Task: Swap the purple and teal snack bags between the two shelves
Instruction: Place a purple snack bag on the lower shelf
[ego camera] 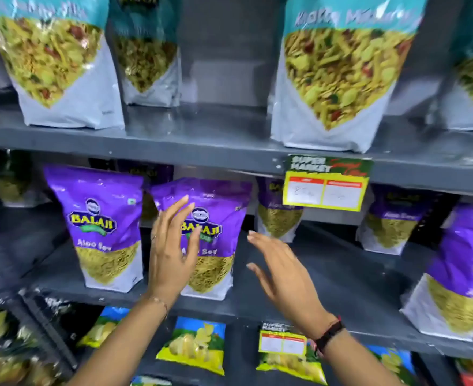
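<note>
Teal-topped snack bags stand on the upper shelf (224, 146): one at the left (60, 65), one behind it (146, 51), one at the right (338, 76). Purple Balaji bags stand on the lower shelf (341, 277): one at the left (104, 227), one in the middle (216, 218), others further back and at the right (463, 268). My left hand (171, 249) is open, fingers spread, in front of the middle purple bag's left side. My right hand (282, 274) is open just right of that bag, not touching it.
A yellow price tag (325, 185) hangs from the upper shelf's edge. Below the lower shelf hang blue-and-yellow chip bags (193, 344) and a second tag (281, 341). Dark packets (12, 338) sit at the lower left. A gap lies between the teal bags on the upper shelf.
</note>
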A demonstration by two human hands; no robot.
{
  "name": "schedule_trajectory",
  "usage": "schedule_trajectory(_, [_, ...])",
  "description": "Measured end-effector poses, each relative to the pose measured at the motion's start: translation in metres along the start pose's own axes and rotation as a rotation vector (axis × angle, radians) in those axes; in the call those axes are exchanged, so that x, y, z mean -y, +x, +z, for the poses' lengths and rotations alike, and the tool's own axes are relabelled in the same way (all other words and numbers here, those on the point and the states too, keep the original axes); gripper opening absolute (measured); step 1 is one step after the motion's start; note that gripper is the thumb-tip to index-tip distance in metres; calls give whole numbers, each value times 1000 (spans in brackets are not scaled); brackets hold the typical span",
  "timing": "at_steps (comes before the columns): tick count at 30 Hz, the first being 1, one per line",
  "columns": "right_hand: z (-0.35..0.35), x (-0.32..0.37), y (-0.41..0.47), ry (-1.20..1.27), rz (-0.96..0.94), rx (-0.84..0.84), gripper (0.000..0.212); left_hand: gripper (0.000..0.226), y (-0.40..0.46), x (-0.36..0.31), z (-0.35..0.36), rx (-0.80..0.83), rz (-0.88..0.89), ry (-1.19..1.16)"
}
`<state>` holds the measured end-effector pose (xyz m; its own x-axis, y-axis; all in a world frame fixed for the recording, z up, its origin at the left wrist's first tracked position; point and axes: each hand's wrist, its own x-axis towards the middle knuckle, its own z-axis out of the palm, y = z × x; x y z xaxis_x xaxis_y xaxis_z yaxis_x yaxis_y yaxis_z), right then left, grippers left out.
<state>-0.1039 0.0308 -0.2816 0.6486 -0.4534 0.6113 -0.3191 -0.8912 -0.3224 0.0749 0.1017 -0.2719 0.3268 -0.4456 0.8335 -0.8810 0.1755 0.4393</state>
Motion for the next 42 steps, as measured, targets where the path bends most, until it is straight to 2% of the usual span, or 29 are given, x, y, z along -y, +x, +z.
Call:
schedule_trajectory(3, [51,-23,-9,154,332,221,66,51,-37,48,6,155,-244,103])
schedule_trajectory(5, [79,-35,-8,255,496,353,82,73,-53,75,14,310,-479,83])
schedule_trajectory(7, [102,-43,-4,347,560,389,92,93,-62,100,23,463,-651,47])
schedule_trajectory(9, [120,-51,-1,439,594,400,99,103,-63,116,29,571,-718,-75])
schedule_trajectory(12, [138,-57,2,516,645,404,98,99,-61,129,37,709,-790,-267])
schedule_trajectory(14, [143,-56,4,537,660,372,88,95,-63,137,41,729,-821,-301])
schedule_trajectory(18, [149,-57,5,507,691,295,70,76,-69,142,46,661,-855,-289])
schedule_trajectory(25, [108,-88,-16,466,713,280,76,65,-70,99,81,644,-802,-256])
schedule_trajectory(32, [52,-125,-56,434,758,268,72,72,-79,40,124,676,-757,-285])
schedule_trajectory(42, [25,-139,-81,495,781,262,68,73,-86,5,138,704,-707,-259])
